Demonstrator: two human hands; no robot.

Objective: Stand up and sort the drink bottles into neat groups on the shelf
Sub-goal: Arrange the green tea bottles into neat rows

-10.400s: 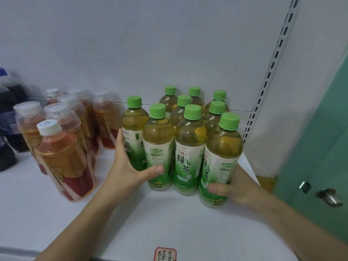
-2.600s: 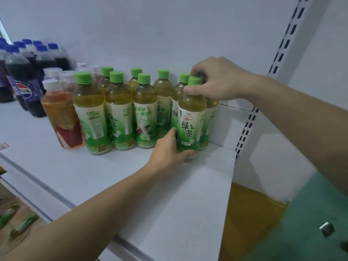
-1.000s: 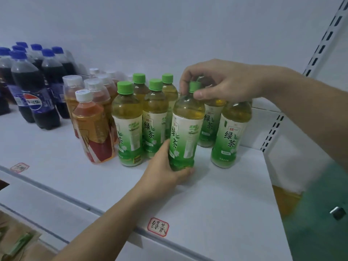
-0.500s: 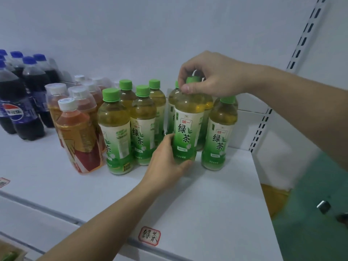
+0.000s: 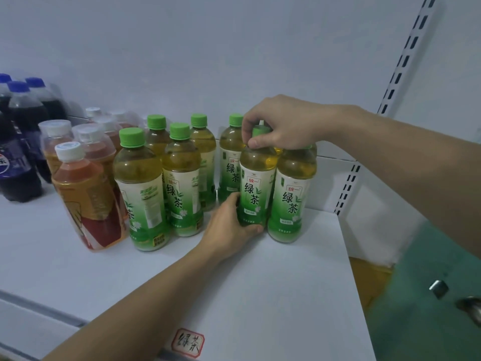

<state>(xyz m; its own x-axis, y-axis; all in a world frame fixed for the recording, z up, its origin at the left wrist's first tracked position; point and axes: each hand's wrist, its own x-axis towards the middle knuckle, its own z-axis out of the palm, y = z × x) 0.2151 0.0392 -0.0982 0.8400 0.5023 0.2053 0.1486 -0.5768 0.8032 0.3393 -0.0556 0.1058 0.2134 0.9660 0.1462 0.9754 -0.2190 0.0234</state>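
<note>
Several green tea bottles with green caps stand upright on the white shelf (image 5: 273, 282). One green tea bottle (image 5: 256, 183) stands in the front row, label facing me. My right hand (image 5: 281, 123) grips its cap from above. My left hand (image 5: 229, 227) wraps its base from the left. Another green tea bottle (image 5: 292, 194) stands touching it on the right. To the left stand more green tea bottles (image 5: 141, 188), with a gap between the two clusters.
Red tea bottles (image 5: 87, 196) with white caps stand left of the green ones. Dark cola bottles (image 5: 19, 142) with blue caps are at the far left. A slotted upright rail (image 5: 390, 95) bounds the shelf on the right. A red-framed label (image 5: 188, 342) sits at the shelf's front edge.
The bottle held in both hands has moved right and now touches the bottle beside it. Its label is turned to face me. Both hands keep their grip.
</note>
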